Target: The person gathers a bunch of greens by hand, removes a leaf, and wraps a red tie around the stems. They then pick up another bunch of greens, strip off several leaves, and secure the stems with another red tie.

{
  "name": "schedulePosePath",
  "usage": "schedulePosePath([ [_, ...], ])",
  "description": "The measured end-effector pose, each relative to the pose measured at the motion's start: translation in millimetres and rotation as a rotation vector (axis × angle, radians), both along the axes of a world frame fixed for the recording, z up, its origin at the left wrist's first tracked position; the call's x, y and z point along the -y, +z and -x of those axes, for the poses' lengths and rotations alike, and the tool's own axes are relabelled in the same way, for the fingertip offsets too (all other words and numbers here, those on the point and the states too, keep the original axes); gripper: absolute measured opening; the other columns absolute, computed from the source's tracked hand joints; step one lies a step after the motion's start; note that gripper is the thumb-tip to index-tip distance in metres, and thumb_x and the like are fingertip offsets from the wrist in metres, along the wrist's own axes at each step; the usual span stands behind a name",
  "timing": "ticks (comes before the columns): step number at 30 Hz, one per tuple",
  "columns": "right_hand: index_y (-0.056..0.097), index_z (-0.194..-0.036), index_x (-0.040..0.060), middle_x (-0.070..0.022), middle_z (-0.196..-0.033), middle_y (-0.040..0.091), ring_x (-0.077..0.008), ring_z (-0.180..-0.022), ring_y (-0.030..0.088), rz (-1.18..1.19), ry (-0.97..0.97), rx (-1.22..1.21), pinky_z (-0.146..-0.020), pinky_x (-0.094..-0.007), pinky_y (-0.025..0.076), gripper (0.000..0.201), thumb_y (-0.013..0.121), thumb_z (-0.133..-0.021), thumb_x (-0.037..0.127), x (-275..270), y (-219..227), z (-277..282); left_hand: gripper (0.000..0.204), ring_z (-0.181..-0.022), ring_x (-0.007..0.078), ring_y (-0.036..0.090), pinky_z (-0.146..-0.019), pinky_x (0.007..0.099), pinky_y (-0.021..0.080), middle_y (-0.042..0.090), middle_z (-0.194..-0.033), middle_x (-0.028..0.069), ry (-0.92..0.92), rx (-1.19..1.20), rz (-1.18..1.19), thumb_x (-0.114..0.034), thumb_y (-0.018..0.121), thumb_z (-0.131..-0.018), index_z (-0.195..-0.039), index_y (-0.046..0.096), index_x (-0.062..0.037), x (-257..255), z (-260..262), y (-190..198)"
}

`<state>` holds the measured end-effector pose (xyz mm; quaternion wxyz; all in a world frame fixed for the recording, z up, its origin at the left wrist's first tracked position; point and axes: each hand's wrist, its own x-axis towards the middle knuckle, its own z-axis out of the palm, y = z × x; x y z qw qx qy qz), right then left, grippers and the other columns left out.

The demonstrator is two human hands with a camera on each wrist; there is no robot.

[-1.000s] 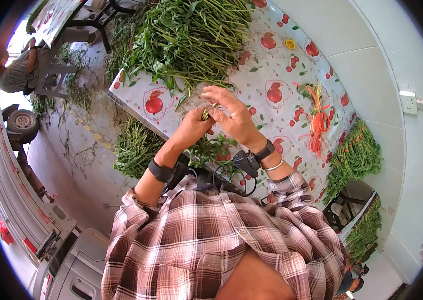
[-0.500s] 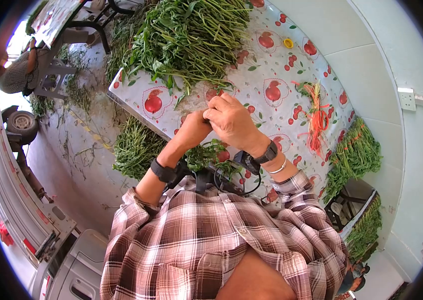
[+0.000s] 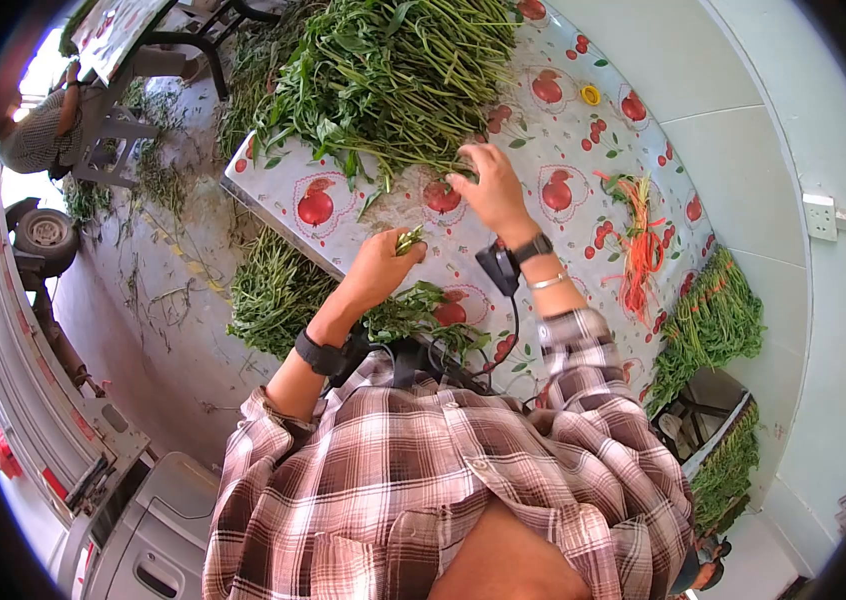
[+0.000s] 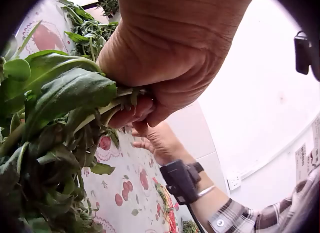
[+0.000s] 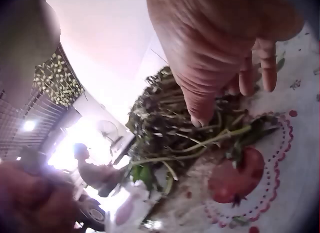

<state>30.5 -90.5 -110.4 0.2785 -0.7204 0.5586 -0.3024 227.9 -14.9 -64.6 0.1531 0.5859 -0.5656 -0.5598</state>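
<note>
My left hand (image 3: 379, 268) grips a small bunch of leafy green stems; the cut ends (image 3: 408, 239) poke out above the fist, and its leaves (image 3: 405, 312) hang below. In the left wrist view the leaves (image 4: 65, 100) fan out beside the curled fingers. The right hand (image 3: 495, 196) is held with fingers spread and loosely bent at the near edge of a big heap of green stems (image 3: 398, 85). Seen from the right wrist, its thumb (image 5: 200, 110) and fingers overlap the heap (image 5: 162, 123), with nothing held between them.
A fruit-patterned tablecloth (image 3: 533, 245) covers the table. Orange-red ties (image 3: 640, 250) lie on the right, near tied green bundles (image 3: 708, 315). A yellow ring (image 3: 591, 95) sits farther back. More greens (image 3: 278, 295) lie left of the table edge. A person (image 3: 43, 135) sits at far left.
My hands were together at the bunch's stem ends. The right hand has moved away, forward and right to the heap, fingers spreading; the left keeps holding the bunch, its stem ends visible again.
</note>
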Motion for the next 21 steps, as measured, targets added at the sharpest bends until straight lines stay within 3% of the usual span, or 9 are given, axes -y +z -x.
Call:
schedulePosePath([
  [1,0.059,-0.099,0.0045,-0.0104,-0.090,0.059,-0.0281,-0.086,0.057,0.245,-0.079,-0.247,-0.076,-0.0387,0.048,0.031,0.069,-0.075,0.019,7.7,-10.1,-0.1,0.025,-0.062,0.0126,0.044,-0.059,0.0330,0.041,0.052,-0.065,0.0081,0.000,-0.001,0.003,-0.020,0.061,-0.085,-0.093,0.061,0.0027,-0.9,-1.6,-3.2],
  [4,0.056,-0.099,0.0047,-0.0110,-0.092,0.060,-0.0314,-0.094,0.055,0.014,-0.037,-0.446,-0.080,-0.0425,0.046,0.034,0.070,-0.074,0.023,18.9,-30.0,-1.0,0.025,-0.062,0.0121,0.043,-0.057,0.0326,0.040,0.051,-0.063,0.0066,0.016,-0.005,0.011,-0.021,0.061,-0.085,-0.093,0.061,0.0025,-3.8,-4.9,-6.4],
  [8,0.056,-0.094,0.0067,-0.0128,-0.089,0.061,-0.0337,-0.087,0.058,0.109,0.069,-0.459,-0.074,-0.0434,0.048,0.029,0.069,-0.075,0.024,16.5,-46.8,0.3,0.025,-0.062,0.0115,0.042,-0.058,0.0320,0.040,0.051,-0.062,0.0062,0.092,-0.030,0.010,-0.020,0.061,-0.086,-0.095,0.060,0.0027,-1.2,-5.6,-4.7],
  [10,0.057,-0.090,0.0077,-0.0146,-0.081,0.062,-0.0350,-0.076,0.059,-0.132,0.012,-0.370,-0.065,-0.0448,0.047,0.022,0.066,-0.077,0.023,4.7,-35.2,-0.6,0.023,-0.065,0.0131,0.045,-0.060,0.0314,0.041,0.052,-0.068,0.0074,0.120,-0.015,0.105,-0.018,0.061,-0.085,-0.098,0.060,0.0014,-0.4,-3.0,-11.2],
  [12,0.058,-0.087,0.0074,-0.0154,-0.076,0.061,-0.0354,-0.072,0.059,-0.167,0.022,-0.253,-0.062,-0.0453,0.047,0.020,0.065,-0.077,0.023,-7.1,-16.6,0.0,0.022,-0.068,0.0147,0.048,-0.062,0.0309,0.041,0.053,-0.073,0.0086,0.148,0.002,0.199,-0.015,0.061,-0.085,-0.101,0.061,0.0002,2.3,1.0,-13.5],
  [14,0.058,-0.079,0.0045,-0.0164,-0.067,0.060,-0.0339,-0.065,0.059,-0.197,0.034,-0.081,-0.057,-0.0425,0.045,0.016,0.063,-0.079,0.019,-20.4,5.9,-2.7,0.029,-0.080,0.0228,0.053,-0.068,0.0322,0.044,0.052,-0.089,0.0117,0.104,-0.001,0.446,-0.005,0.062,-0.081,-0.110,0.059,-0.0035,8.1,8.3,-6.4],
  [17,0.058,-0.080,0.0020,-0.0164,-0.065,0.060,-0.0329,-0.060,0.058,-0.351,0.064,0.097,-0.054,-0.0387,0.044,0.016,0.064,-0.080,0.017,-39.6,39.4,-7.5,0.042,-0.089,0.0302,0.053,-0.074,0.0349,0.045,0.048,-0.097,0.0134,0.066,-0.064,0.425,0.005,0.060,-0.074,-0.115,0.058,-0.0066,13.2,21.2,-0.3],
  [18,0.057,-0.080,-0.0001,-0.0148,-0.062,0.057,-0.0268,-0.054,0.055,-0.326,0.064,0.199,-0.051,-0.0344,0.042,0.018,0.065,-0.080,0.015,-45.2,38.1,-9.1,0.049,-0.088,0.0302,0.054,-0.076,0.0366,0.046,0.049,-0.096,0.0132,0.034,-0.017,0.460,0.009,0.058,-0.070,-0.116,0.058,-0.0061,13.8,25.6,3.0],
  [21,0.057,-0.080,-0.0008,-0.0123,-0.057,0.053,-0.0195,-0.050,0.050,-0.405,0.048,0.321,-0.050,-0.0325,0.041,0.017,0.064,-0.081,0.015,-55.1,44.3,-12.0,0.048,-0.088,0.0308,0.053,-0.075,0.0370,0.046,0.049,-0.095,0.0138,-0.002,-0.002,0.501,0.011,0.056,-0.069,-0.114,0.058,-0.0047,9.6,26.6,-4.6],
])
